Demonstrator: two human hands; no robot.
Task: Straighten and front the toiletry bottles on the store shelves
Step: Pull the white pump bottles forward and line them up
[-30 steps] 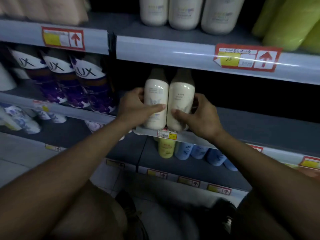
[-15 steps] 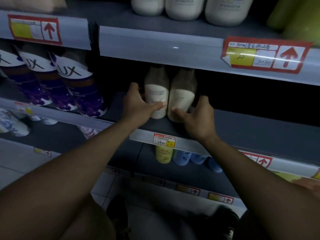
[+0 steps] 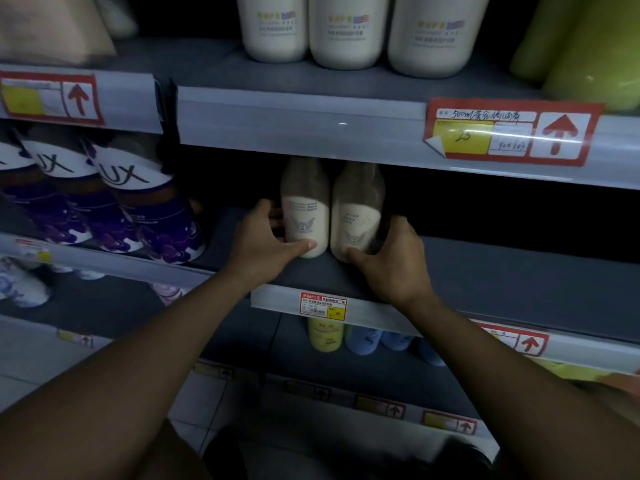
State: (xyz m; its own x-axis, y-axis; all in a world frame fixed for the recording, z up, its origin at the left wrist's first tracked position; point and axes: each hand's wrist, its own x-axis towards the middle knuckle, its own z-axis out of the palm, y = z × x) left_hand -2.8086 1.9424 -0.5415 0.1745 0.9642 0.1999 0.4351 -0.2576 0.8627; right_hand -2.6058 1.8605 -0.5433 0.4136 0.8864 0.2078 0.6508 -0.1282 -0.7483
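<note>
Grey store shelves [image 3: 502, 285] fill the view in several tiers, each front rail carrying red-and-yellow price tags with arrows. On the top tier stand three large cream bottles [image 3: 343, 32] in a row, with lime-green bottles [image 3: 588, 46] to their right. On the middle tier at the left, a group of purple and white LUX bottles [image 3: 138, 206] leans close together near the shelf edge. Below the middle tier, a yellow bottle [image 3: 325, 336] and pale blue bottles [image 3: 367, 341] show under the rail.

Both forearms reach up from the bottom of the view to the middle shelf. There, set back from the front rail, two small cream bottles stand upright side by side, touching or nearly so, their upper halves in shadow. The left hand [image 3: 263, 240] wraps around the left cream bottle [image 3: 304, 220], thumb across the lower front and fingers curled behind its left side. The right hand [image 3: 391, 258] clasps the right cream bottle [image 3: 356, 220] in mirror fashion, thumb pressed at the base in front, fingers round the right side. Each bottle's printed label with a winged emblem faces forward. A small red and yellow price tag [image 3: 323, 305] sits on the rail directly below the pair.
</note>
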